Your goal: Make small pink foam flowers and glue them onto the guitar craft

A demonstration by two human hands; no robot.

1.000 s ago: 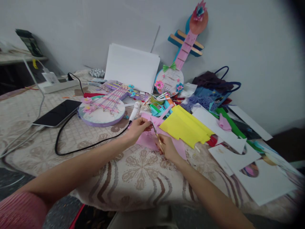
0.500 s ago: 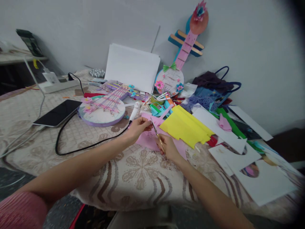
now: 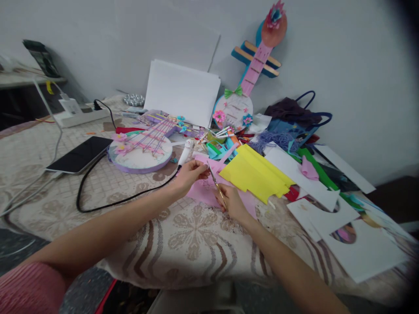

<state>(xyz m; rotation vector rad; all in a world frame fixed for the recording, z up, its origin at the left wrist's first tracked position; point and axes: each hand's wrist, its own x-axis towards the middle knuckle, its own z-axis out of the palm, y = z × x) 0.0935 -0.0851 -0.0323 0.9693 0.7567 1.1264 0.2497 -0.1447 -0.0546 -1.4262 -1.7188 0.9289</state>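
Note:
Gold-handled scissors [image 3: 217, 187] are gripped in my right hand [image 3: 231, 202], with the blades pointing up and away from me. My left hand [image 3: 194, 172] is closed in a pinch at the blade tips; what its fingertips hold is too small to make out. Beneath both hands lies a pink sheet [image 3: 204, 194], partly covered by them. A white glue gun [image 3: 186, 152] with a black cord rests just beyond my left hand. Folded yellow sheets [image 3: 253, 172] lie to the right, overlapping the pink one.
A decorated round stringed instrument [image 3: 140, 152] and a tablet [image 3: 80, 154] lie on the left. Another handmade instrument [image 3: 234, 109] leans on the wall beside white boards [image 3: 181, 91]. Cut white sheets [image 3: 363, 248] and a blue bag [image 3: 291, 126] are on the right. A black cord [image 3: 131, 195] loops near my left forearm.

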